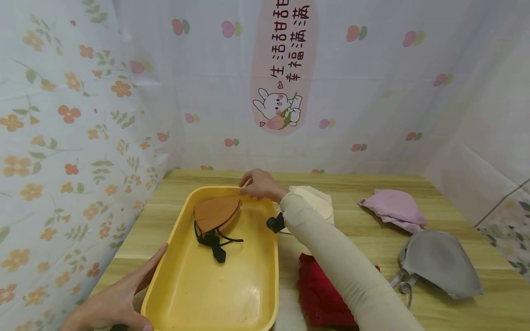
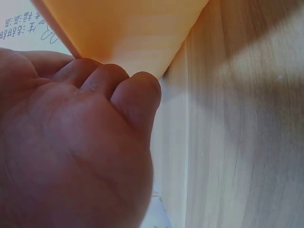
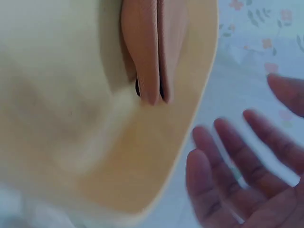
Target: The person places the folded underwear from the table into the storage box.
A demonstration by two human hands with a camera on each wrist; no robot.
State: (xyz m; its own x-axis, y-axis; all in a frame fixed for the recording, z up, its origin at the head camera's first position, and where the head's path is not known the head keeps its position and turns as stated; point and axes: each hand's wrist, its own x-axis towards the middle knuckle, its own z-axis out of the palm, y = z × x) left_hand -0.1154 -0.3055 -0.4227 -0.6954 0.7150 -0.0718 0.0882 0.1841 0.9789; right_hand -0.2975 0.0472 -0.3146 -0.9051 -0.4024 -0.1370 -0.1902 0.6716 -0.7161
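A yellow plastic tray (image 1: 215, 294) stands on the wooden table. Inside, at its far left, lies a folded orange-brown cloth piece (image 1: 216, 212), hat-like in shape, with black cords and a black tab (image 1: 218, 253). My left hand (image 1: 118, 294) touches the tray's left side from outside, with the index finger along the wall and the thumb by the near corner. In the left wrist view its fingertips (image 2: 137, 92) meet the outer wall. Over the far rim, my right hand (image 1: 260, 185) holds nothing. The right wrist view shows its fingers (image 3: 232, 161) spread, apart from the cloth piece.
Right of the tray lie a cream cloth piece (image 1: 319, 197) and a red one (image 1: 320, 294), both partly hidden by my right sleeve (image 1: 331, 257). Farther right are a pink cloth piece (image 1: 393, 207) and a grey one (image 1: 440, 262) with ties. Printed curtains (image 1: 215, 92) enclose the table (image 1: 352, 181).
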